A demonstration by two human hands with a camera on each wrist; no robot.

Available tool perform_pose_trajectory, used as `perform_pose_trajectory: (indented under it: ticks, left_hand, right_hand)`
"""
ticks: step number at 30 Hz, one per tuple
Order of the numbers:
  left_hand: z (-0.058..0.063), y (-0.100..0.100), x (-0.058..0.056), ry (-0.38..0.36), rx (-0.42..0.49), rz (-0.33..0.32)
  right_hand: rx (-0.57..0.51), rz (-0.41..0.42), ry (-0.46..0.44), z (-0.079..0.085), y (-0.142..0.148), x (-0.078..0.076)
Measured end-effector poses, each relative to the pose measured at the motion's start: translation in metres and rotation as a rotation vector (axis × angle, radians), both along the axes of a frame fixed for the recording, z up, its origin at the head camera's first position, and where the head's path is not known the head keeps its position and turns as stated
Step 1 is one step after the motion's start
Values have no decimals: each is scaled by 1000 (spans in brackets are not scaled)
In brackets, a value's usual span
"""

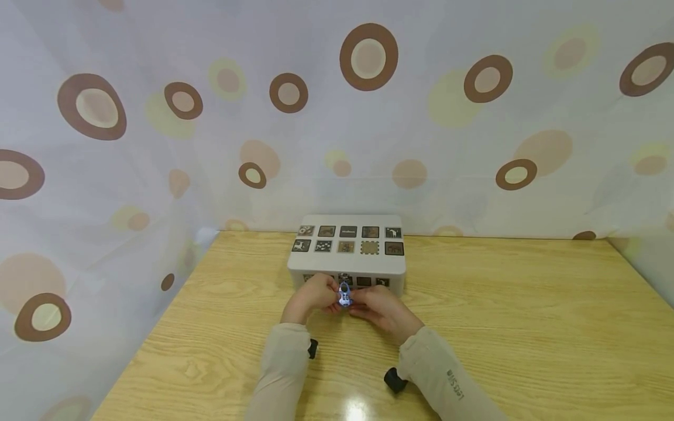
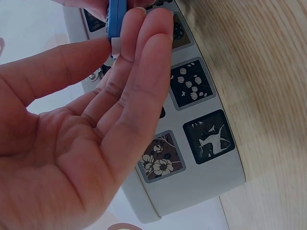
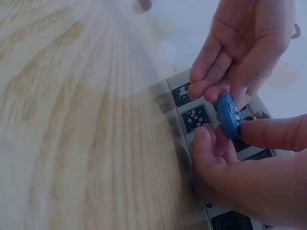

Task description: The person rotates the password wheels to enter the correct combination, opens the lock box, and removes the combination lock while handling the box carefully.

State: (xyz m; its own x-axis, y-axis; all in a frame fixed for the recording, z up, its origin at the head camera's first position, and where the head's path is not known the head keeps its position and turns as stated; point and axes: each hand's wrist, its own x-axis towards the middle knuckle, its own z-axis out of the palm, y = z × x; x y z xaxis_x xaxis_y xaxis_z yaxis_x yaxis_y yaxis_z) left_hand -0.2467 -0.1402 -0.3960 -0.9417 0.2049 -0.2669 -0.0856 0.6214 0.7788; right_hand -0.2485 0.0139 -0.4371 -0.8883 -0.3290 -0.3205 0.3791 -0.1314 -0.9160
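Note:
A small blue combination lock (image 1: 344, 297) with number dials hangs in front of the white box (image 1: 347, 266), near its metal clasp (image 1: 344, 277). Thumb and fingertips of my left hand (image 1: 317, 292) pinch the lock from the left. In the left wrist view, that thumb lies by a pale tab (image 2: 115, 47) on the lock's blue body (image 2: 115, 19). From the other side my right hand (image 1: 384, 305) pinches the lock between thumb and curled fingers, as the right wrist view shows. Whether the lock passes through the clasp is hidden by the fingers.
Rows of stamp-like pictures cover the box's lid (image 1: 344, 240) and front. The box stands at the back of a wooden table (image 1: 505, 316), close to a patterned cloth (image 1: 447, 146). Black straps show at both wrists.

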Motion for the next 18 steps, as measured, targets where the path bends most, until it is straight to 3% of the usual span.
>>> perform_pose_trajectory:
  ticks: [18]
  left_hand:
    - [0,0,0,-7,10,7]
  right_hand:
    - [-23,7,15,0,-1,-1]
